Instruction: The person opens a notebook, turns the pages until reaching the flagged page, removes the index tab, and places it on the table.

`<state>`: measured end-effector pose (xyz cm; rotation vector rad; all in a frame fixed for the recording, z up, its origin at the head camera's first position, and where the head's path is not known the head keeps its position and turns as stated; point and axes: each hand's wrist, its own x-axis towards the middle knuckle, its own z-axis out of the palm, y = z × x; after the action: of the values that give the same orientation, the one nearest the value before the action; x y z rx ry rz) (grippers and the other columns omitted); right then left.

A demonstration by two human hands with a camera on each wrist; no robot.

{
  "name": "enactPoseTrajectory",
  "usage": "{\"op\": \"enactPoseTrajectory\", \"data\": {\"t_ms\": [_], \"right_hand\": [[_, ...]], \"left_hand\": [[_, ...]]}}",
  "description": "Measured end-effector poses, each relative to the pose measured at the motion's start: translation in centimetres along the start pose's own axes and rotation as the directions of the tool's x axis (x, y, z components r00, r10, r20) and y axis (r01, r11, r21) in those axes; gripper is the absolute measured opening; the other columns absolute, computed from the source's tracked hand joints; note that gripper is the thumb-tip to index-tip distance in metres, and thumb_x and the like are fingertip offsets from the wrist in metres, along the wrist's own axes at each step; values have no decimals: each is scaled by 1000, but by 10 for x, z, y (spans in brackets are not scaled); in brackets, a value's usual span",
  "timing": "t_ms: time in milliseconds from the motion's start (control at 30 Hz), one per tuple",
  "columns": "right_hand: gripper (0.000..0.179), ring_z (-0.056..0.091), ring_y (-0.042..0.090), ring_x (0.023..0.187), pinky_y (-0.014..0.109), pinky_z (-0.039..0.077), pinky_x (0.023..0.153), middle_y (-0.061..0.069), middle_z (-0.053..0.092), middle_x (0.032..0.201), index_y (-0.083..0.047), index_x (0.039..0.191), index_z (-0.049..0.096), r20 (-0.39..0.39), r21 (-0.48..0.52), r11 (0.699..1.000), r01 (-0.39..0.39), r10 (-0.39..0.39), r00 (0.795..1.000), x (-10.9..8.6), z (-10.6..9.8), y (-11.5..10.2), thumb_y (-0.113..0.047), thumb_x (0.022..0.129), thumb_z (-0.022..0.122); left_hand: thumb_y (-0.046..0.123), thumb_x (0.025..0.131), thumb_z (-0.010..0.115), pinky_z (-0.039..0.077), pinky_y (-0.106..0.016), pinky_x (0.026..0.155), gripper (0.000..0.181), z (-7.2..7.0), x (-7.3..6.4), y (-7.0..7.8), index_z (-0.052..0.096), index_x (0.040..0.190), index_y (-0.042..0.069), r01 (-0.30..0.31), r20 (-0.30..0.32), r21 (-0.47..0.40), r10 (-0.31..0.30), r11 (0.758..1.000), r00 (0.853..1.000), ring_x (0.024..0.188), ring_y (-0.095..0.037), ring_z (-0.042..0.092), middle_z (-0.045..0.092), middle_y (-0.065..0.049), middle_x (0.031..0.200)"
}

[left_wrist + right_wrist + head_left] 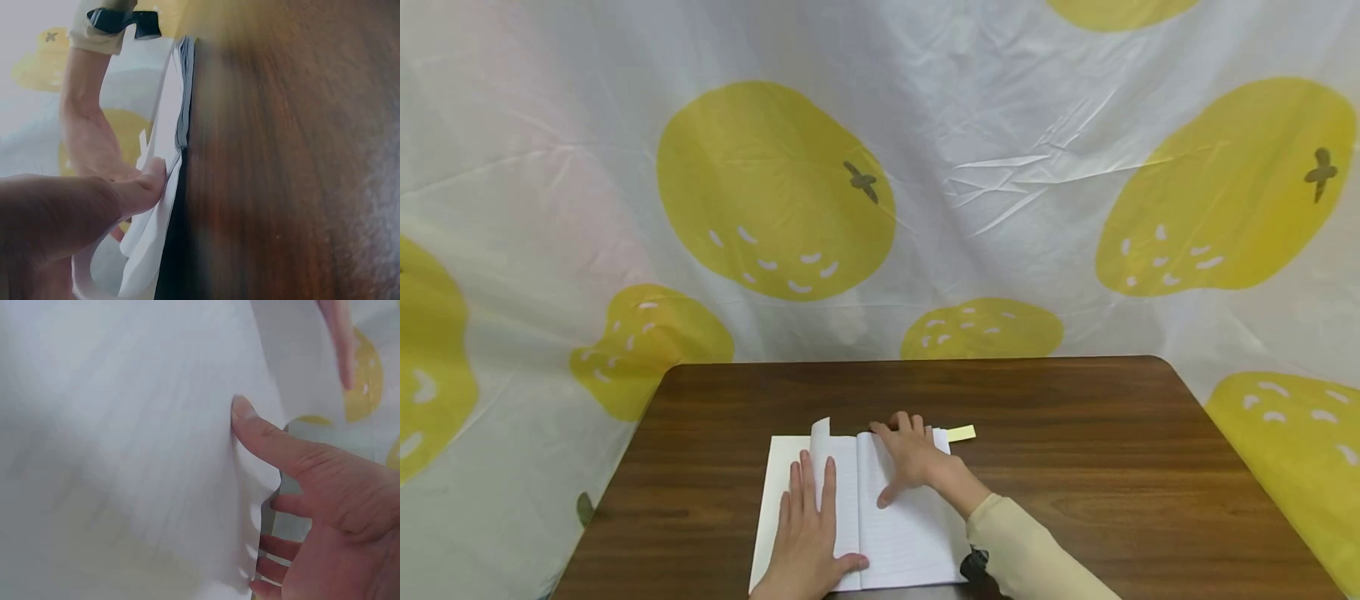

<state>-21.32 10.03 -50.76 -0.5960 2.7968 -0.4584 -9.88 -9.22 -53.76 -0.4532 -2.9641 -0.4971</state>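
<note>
A notebook (910,537) with white lined pages lies open on the table. My left hand (805,525) rests on the left page, fingers straight, its thumb (147,184) pressing near the centre fold. Beside those fingers a loose page (822,429) curls up past the top edge. At the top of the right page is my right hand (913,458). In the right wrist view its thumb (269,437) lies on the paper, while the curled fingers (275,547) grip the page edge; their tips are partly hidden. A yellow sticky tab (961,433) sticks out at the top right corner.
The brown wooden table (1112,467) extends around the notebook on both sides and behind it. A white curtain (985,208) with yellow fruit shapes hangs beyond the table's far edge. A black wrist strap (975,564) shows near the right sleeve.
</note>
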Motion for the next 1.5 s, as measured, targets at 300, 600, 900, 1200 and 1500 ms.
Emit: {"op": "enactPoseTrajectory", "data": {"t_ms": [300,600,900,1200,1500], "right_hand": [[114,37,42,133,60,32,111,21,41,150,-19,152,45,37,-77,997,7,-4,999,4,0,3,-51,55,97],[100,39,42,135,59,32,113,21,48,145,-13,143,51,-9,-179,978,109,-113,994,-6,-11,5,-47,60,97],[85,43,41,128,59,34,109,19,52,140,-12,139,55,-8,-43,993,110,-111,994,-5,-16,16,-39,68,94],[57,47,38,116,57,39,97,20,58,128,-5,124,66,-85,80,990,118,-111,990,-5,-20,28,-30,78,88],[29,52,36,113,59,39,97,15,62,118,-6,107,70,-183,203,974,104,-67,981,-7,-24,45,-22,86,81]], "left_hand": [[69,52,87,16,-76,112,147,6,3,-3,15,160,-1,-3,-65,118,11,993,998,152,-52,9,-3,-36,165],[66,47,91,9,-76,113,146,1,7,3,20,160,6,16,-68,138,-7,990,998,154,-48,8,-4,-31,166],[60,59,88,19,-83,106,132,2,5,-3,22,160,8,63,110,-55,-56,997,992,150,-57,11,2,-36,164],[60,71,80,16,-90,97,108,-1,7,-8,35,157,12,135,303,-192,-72,972,950,143,-69,13,13,-39,162],[65,77,74,18,-90,98,101,-2,8,-5,39,156,12,127,319,-145,-75,981,945,143,-69,14,15,-40,161]]}}
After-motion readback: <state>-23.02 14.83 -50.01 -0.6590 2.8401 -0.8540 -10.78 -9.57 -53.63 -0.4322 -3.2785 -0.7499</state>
